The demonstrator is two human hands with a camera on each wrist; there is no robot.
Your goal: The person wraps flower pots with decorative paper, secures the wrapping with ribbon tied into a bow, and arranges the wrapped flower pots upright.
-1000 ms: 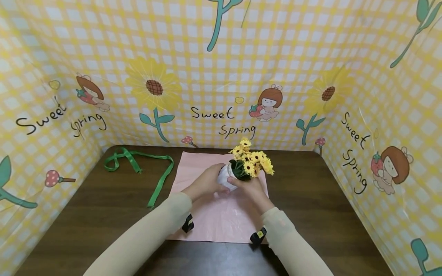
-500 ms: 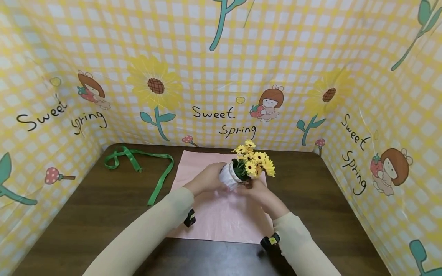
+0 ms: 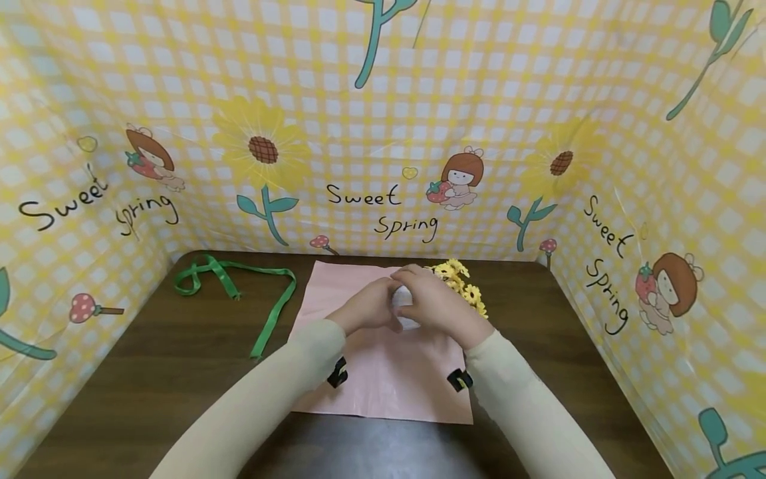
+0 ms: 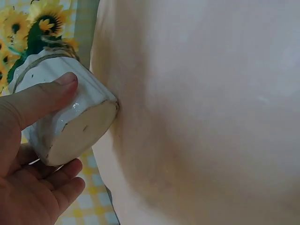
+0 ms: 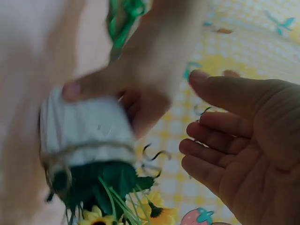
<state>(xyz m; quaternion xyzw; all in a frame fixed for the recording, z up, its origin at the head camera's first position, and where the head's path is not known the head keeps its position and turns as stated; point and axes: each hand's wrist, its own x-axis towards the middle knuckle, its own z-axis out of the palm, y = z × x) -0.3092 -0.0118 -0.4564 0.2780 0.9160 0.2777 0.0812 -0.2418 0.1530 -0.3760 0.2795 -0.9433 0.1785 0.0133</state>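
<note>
A small white flowerpot (image 4: 70, 98) with twine round its rim holds artificial yellow daisies (image 3: 473, 293) and dark green leaves (image 5: 101, 183). My left hand (image 3: 371, 306) grips it by the side, thumb on the white wall and fingers beneath. It is tipped over, flowers to the right, so its pale base (image 4: 84, 133) shows in the left wrist view. My right hand (image 5: 234, 140) is apart from the pot, palm turned towards it and fingers loosely bent. In the head view that hand overlaps much of the pot and some flowers.
Under the hands a pink sheet of paper (image 3: 383, 386) lies flat on the dark wooden table (image 3: 538, 379). To its left is a loose green ribbon (image 3: 278, 313). Yellow checked cloth (image 3: 371, 120) walls the table at the back and sides.
The pot has been tipped further, its flowers swinging right and lower. My right hand has come off the rim side and moved up in front of the pot; my left hand keeps its grip.
</note>
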